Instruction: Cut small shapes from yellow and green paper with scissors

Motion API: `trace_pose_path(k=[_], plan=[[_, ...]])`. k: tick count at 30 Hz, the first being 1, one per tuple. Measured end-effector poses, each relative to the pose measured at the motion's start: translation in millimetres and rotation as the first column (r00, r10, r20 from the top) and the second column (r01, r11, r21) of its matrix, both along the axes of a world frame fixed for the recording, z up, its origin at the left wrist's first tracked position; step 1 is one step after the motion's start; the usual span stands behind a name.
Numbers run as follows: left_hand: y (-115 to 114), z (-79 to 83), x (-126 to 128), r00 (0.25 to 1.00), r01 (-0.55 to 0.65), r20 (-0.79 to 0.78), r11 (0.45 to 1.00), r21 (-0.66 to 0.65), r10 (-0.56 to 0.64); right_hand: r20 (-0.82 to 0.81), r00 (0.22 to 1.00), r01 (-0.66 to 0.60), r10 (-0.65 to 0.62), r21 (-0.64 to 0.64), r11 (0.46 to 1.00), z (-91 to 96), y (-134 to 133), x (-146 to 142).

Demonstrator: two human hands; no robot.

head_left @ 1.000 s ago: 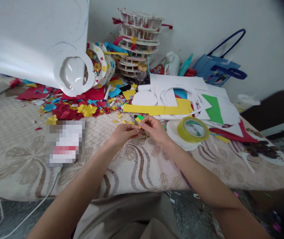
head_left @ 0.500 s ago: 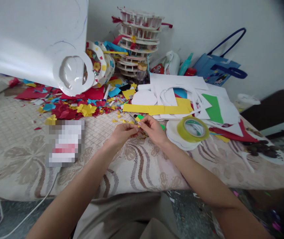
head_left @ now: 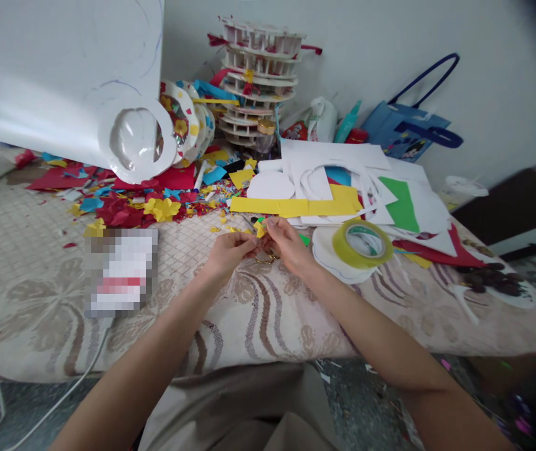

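My left hand and my right hand meet over the patterned cloth near the table's middle. Both pinch a small yellow paper piece between their fingertips, fingers curled together. Something small and gold, maybe scissors, lies on the cloth just under the hands; I cannot make it out. A green paper scrap peeks out behind my right hand.
A tape roll sits on a white disc right of my hands. Yellow strips, white cut-outs and green paper lie behind. Red, yellow and blue scraps litter the left. A white board, stacked white rings and a blue bag stand at the back.
The hands have stayed together on the yellow piece, shifting only slightly up and left in view; the fingers have worked a little closer around it.
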State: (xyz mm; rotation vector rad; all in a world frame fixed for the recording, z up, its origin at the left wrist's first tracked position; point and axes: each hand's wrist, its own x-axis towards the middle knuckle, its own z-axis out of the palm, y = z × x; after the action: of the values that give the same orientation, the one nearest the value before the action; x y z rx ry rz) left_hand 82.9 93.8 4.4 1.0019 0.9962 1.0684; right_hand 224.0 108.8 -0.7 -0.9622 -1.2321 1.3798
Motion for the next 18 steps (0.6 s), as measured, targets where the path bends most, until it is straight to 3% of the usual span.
trace_pose_path(k=[3, 8, 14, 18], plan=[[0, 0.5, 0, 0.999, 0.002, -0.043, 1.0, 0.029, -0.001, 0.066, 0.997, -0.04, 0.041, -0.017, 0.999, 1.3, -3, -1], [0, -1.0, 0, 0.993, 0.0, -0.118, 0.996, 0.089, 0.011, 0.114, 0.989, 0.091, -0.099, 0.073, 0.993, -1.9, -4, -4], [-1, 3.2, -1, 0.998, 0.006, -0.068, 0.999, 0.047, -0.003, 0.067, 0.996, -0.052, 0.054, -0.032, 0.998, 2.1, 0, 4], [-2, 4.0, 0, 0.997, 0.022, -0.077, 0.999, 0.034, -0.02, 0.084, 0.996, -0.036, 0.038, -0.028, 0.999, 3.7, 1, 7]])
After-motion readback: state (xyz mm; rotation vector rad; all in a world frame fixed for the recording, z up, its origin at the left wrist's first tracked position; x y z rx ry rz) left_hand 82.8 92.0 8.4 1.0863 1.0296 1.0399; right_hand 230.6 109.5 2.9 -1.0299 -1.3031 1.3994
